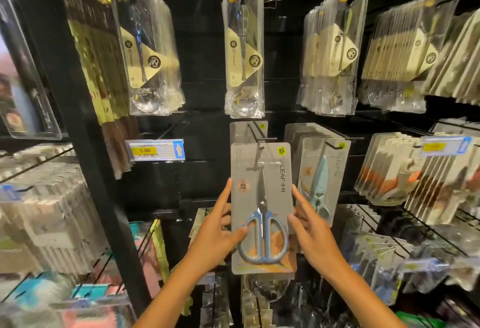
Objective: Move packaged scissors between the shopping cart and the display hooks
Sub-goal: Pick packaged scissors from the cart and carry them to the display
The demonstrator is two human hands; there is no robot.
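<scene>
I am holding a grey pack [262, 208] of blue-handled scissors [263, 234] upright at the centre of the display, both hands on it. My left hand [217, 236] is gripping its left edge at about 9 o'clock, thumb pressing on the front beside the handle, index finger lying straight up along the edge. My right hand [311, 231] is gripping the right edge at about 3 o'clock, thumb on the front, index finger pointing up. The pack's top hole is sitting at a black hook [259, 136] at 12 o'clock; I cannot tell whether it is threaded on. Another grey pack [244, 130] is hanging just behind on that hook. At 2 o'clock, a row of teal shears [318, 184] is hanging. At 10 o'clock, a yellow price tag [155, 150] is reading 5.00.
</scene>
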